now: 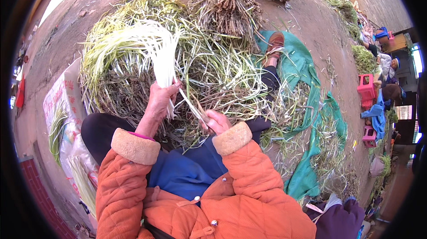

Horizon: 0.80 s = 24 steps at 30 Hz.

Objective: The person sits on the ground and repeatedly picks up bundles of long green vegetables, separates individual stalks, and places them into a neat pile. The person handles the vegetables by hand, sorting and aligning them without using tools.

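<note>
A bunch of pale, peeled allium stalks (164, 62), white at the base and yellow-green at the tips, is gripped in my left hand (160, 97). Its long leaves droop to the left over the heap. Slightly lower and to the right, my right hand (217, 122) pinches a thin stalk (190, 107) by its brownish end. That stalk runs up from there towards my left hand. Beneath both hands spreads a large heap of unpeeled stalks (123, 82), with dark, dirty roots facing me and green leaves beyond.
A tied bundle of rooty stalks (230, 9) lies behind the heap. Left of my knee, a white printed sack (71, 89) bears small bunches. Green netting (297, 55) lies under my shoe (276, 44). Pink stools (366, 87) and other people (388, 65) are at far right.
</note>
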### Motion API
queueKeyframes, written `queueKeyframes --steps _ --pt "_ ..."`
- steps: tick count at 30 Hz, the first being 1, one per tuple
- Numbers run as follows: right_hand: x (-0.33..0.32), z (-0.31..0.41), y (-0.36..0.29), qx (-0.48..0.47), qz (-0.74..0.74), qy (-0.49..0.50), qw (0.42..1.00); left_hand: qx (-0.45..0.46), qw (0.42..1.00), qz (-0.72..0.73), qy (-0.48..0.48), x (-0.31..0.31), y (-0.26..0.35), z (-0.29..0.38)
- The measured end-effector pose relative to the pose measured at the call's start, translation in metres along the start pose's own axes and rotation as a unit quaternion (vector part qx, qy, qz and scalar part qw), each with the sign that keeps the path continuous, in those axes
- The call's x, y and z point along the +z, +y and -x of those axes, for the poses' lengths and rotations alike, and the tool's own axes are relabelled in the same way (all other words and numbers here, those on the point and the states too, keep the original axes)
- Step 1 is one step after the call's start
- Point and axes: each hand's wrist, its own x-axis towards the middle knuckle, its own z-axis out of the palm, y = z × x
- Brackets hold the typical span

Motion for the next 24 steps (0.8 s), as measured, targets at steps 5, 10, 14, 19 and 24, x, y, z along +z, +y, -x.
queueKeyframes --steps 5,10,14,19,24 --pt "-0.083 0.123 0.056 -0.195 -0.404 0.214 0.868 0.032 0.998 0.016 0.059 -0.009 0.006 -0.015" --pt "-0.069 0.133 -0.007 -0.037 0.466 0.448 0.762 -0.011 0.998 0.068 0.010 -0.003 -0.010 -0.014" --pt "0.010 0.033 -0.031 -0.107 0.087 0.228 0.964 -0.007 0.992 0.124 -0.018 0.008 -0.006 0.003" --pt "0.062 -0.008 -0.008 0.008 0.187 0.088 0.978 -0.085 0.993 0.083 -0.014 0.005 -0.007 0.068" --pt "0.058 -0.003 0.004 -0.026 0.124 -0.003 0.992 -0.064 0.992 0.100 -0.051 -0.013 -0.003 0.082"
